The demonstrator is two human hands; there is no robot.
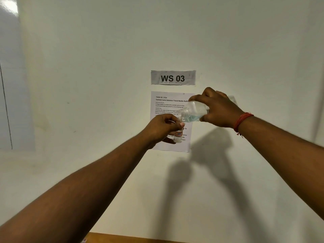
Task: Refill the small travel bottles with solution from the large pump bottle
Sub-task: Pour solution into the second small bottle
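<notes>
Right hand (pixel 217 109) grips tilted large bottle (pixel 193 111); left hand (pixel 163 128) pinches small bottle (pixel 178 133), seemingly touching; both hide task sheet (pixel 163 104).

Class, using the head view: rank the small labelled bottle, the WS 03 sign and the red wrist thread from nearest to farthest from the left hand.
From the left hand:
1. Small labelled bottle, gripped in its fingers.
2. WS 03 sign, on the wall straight above.
3. Red wrist thread, off to the right on the other arm.
</notes>
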